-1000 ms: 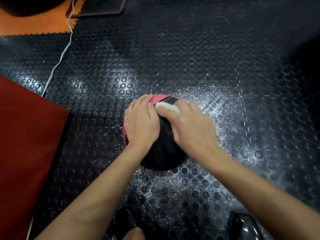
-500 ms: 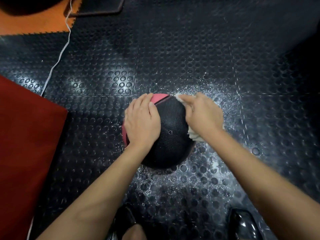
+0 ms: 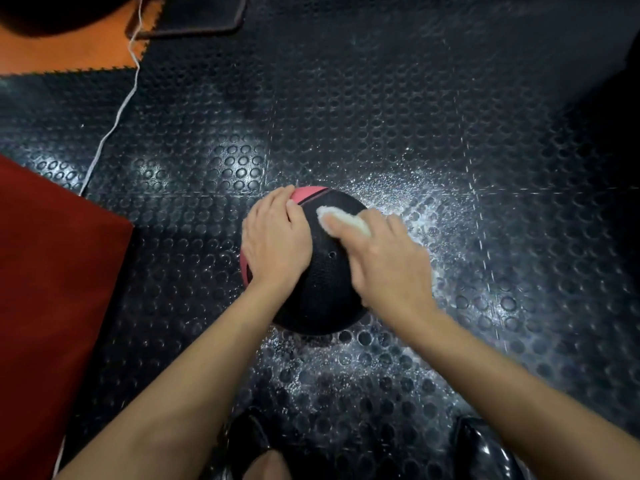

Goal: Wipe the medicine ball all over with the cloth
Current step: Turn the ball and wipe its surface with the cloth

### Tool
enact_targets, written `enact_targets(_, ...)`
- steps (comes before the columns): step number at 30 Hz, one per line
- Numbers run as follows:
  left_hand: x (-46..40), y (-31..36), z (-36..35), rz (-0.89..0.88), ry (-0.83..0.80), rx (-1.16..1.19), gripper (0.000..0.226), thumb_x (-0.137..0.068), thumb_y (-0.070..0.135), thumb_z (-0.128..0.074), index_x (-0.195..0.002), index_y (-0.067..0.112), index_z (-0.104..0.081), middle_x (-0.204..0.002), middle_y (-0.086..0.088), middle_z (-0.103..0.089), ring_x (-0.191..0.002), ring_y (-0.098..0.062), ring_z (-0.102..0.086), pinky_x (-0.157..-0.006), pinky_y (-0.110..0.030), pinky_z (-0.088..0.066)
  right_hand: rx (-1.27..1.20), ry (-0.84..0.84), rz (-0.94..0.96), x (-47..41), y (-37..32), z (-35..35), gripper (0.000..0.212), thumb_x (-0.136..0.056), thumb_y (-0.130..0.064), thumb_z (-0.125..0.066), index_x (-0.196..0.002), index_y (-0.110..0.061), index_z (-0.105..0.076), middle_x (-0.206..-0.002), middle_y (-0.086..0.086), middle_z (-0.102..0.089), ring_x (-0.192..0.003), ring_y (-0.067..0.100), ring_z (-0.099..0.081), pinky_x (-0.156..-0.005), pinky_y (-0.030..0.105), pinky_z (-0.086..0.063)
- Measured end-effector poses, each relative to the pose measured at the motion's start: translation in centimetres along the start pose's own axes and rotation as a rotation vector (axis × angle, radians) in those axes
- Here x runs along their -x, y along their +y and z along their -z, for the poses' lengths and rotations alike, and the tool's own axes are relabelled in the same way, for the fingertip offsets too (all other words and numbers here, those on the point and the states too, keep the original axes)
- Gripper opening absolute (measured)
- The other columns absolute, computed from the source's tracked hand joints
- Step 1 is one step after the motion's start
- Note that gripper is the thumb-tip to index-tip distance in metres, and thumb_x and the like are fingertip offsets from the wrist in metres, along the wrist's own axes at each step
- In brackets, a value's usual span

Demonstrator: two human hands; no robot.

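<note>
- The black studded floor mat (image 3: 381,98) filled most of the view, shiny and speckled with wet patches around and to the right of the ball.
- A red mat (image 3: 52,289) covered the left side, its corner well apart from the ball.
- An orange floor tile (image 3: 69,53) showed at the upper left, with a thin white cord (image 3: 114,126) running down across it and the black mat toward the red mat.
- The medicine ball (image 3: 322,282), mostly black with a pink panel at its top and left edge, sat on the black mat at the centre of the view, both hands upon it.
- The left hand (image 3: 273,244) lay flat over the ball's left half, fingers straight and close together, tips reaching the pink panel at the far top; it pressed on the ball and did not curl round anything.
- The right hand (image 3: 384,261) lay on the ball's right half, blurred, its fingers bent over the cloth and gripping it against the black surface.
- The white cloth (image 3: 343,220) peeked out beyond the right fingertips near the ball's top; the rest was hidden beneath the hand.
- Two dark shoes (image 3: 249,441) showed at the bottom edge.
</note>
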State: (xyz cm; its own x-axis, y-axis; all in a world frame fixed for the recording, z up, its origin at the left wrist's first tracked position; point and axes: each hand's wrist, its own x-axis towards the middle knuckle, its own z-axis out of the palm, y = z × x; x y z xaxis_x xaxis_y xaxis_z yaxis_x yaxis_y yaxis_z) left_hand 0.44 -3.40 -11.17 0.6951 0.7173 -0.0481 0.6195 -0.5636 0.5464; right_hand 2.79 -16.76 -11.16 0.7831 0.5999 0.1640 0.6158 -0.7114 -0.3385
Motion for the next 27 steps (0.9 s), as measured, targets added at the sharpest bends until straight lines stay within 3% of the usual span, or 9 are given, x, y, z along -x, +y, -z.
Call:
enact_targets(4,0.3,0.0,-0.3,-0.005,0.009,-0.01,0.044,-0.102,0.025,-0.029,-0.141,0.025,-0.049,-0.148,0.009,-0.045,-0.138,-0.015,-0.035,-0.117,-0.042,-0.024,-0.249,-0.047,-0.411,-2.3,3.8,-1.6,0.035,-0.101,-0.028,-0.041,-0.131,-0.042,-0.051,-0.1,-0.003,-0.054,-0.067,0.012,-0.046,-0.053,0.026,-0.033)
enact_targets(6,0.0,0.3,-0.4,0.007,0.023,-0.008,0.044,-0.101,0.025,-0.03,-0.14,0.025,-0.051,-0.147,0.009,-0.047,-0.137,-0.016,-0.037,-0.116,-0.043,-0.026,-0.197,-0.001,-0.376,-2.0,2.6,-1.2,0.033,-0.101,-0.027,-0.042,-0.129,-0.041,-0.054,-0.095,-0.005,-0.049,-0.073,0.014,-0.045,-0.056,0.028,-0.033)
enact_targets(10,-0.1,-0.1,0.0,0.028,0.032,0.02,0.044,-0.101,0.026,-0.03,-0.139,0.027,-0.052,-0.145,0.01,-0.048,-0.135,-0.014,-0.039,-0.114,-0.04,-0.028,-0.058,0.031,-0.048,0.7,0.1,-0.4,0.036,-0.093,-0.02,-0.053,-0.125,-0.038,-0.055,-0.096,0.0,-0.053,-0.08,0.018,-0.046,-0.052,0.025,-0.032)
enact_targets(11,0.2,-0.3,0.2,0.025,0.028,0.026,0.044,-0.102,0.026,-0.03,-0.14,0.028,-0.052,-0.145,0.01,-0.048,-0.135,-0.013,-0.039,-0.114,-0.039,-0.028,-0.078,0.002,-0.078,0.5,1.0,-0.7,0.037,-0.095,-0.023,-0.049,-0.127,-0.041,-0.053,-0.096,-0.002,-0.053,-0.079,0.017,-0.046,-0.052,0.026,-0.033)
enact_targets(15,0.6,-0.4,0.1,-0.002,0.028,0.021,0.042,-0.102,0.026,-0.031,-0.14,0.026,-0.051,-0.145,0.009,-0.047,-0.135,-0.014,-0.038,-0.113,-0.039,-0.028,-0.374,-0.103,-0.539,-1.3,4.4,-2.2,0.036,-0.101,-0.025,-0.041,-0.133,-0.039,-0.051,-0.093,-0.007,-0.063,-0.057,0.008,-0.044,-0.049,0.023,-0.032)
enact_targets(18,0.0,-0.1,0.0,-0.017,0.01,0.002,0.043,-0.102,0.025,-0.031,-0.139,0.026,-0.052,-0.145,0.009,-0.048,-0.134,-0.014,-0.038,-0.113,-0.039,-0.028,-0.241,-0.009,-0.384,-0.4,1.7,-0.9,0.036,-0.101,-0.029,-0.04,-0.134,-0.039,-0.05,-0.1,-0.009,-0.044,-0.085,0.011,-0.042,-0.064,0.028,-0.031)
enact_targets(21,-0.1,-0.7,0.3,-0.035,-0.014,-0.002,0.043,-0.103,0.027,-0.03,-0.141,0.027,-0.05,-0.146,0.011,-0.046,-0.136,-0.012,-0.036,-0.113,-0.037,-0.027,-0.132,0.001,-0.153,0.4,0.4,0.1,0.036,-0.1,-0.03,-0.04,-0.132,-0.043,-0.049,-0.104,-0.006,-0.048,-0.086,0.011,-0.037,-0.055,0.026,-0.026)
enact_targets(24,0.0,-1.0,0.4,-0.086,-0.049,0.012,0.042,-0.103,0.028,-0.031,-0.141,0.028,-0.05,-0.146,0.012,-0.046,-0.136,-0.013,-0.034,-0.111,-0.037,-0.027,-0.269,-0.103,-0.336,-1.6,3.0,-0.8,0.037,-0.1,-0.033,-0.037,-0.133,-0.048,-0.047,-0.102,-0.007,-0.051,-0.069,0.007,-0.041,-0.052,0.021,-0.026)
enact_targets(27,-0.8,-1.3,1.2,-0.181,-0.101,0.029,0.044,-0.101,0.032,-0.03,-0.137,0.029,-0.054,-0.143,0.013,-0.049,-0.133,-0.012,-0.038,-0.109,-0.038,-0.03,-0.396,-0.14,-0.484,-2.0,3.8,-1.1,0.036,-0.101,-0.033,-0.039,-0.133,-0.046,-0.046,-0.131,-0.001,-0.05,-0.064,0.008,-0.049,-0.057,0.023,-0.042)
